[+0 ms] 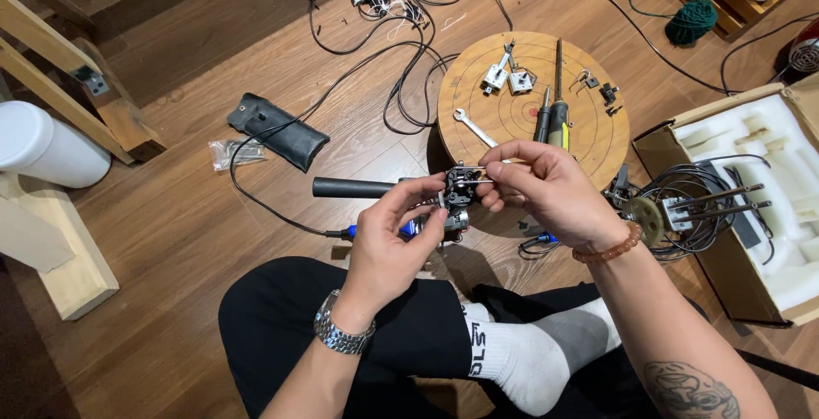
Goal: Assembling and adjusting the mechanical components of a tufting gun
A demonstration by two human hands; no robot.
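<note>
While the person sits cross-legged on the wood floor (pixel 171 231), the left hand (pixel 392 244) is closed around a small black motor part (pixel 461 189), held above the knees. The right hand (pixel 546 189) pinches a thin metal pin (pixel 495 163) between thumb and forefinger at the part's top. Beyond lies a black handle (pixel 354 187). Farther off, a round wooden board (pixel 529 103) carries a wrench (pixel 473 127), a screwdriver (pixel 559 112) and brackets (pixel 503 73).
</note>
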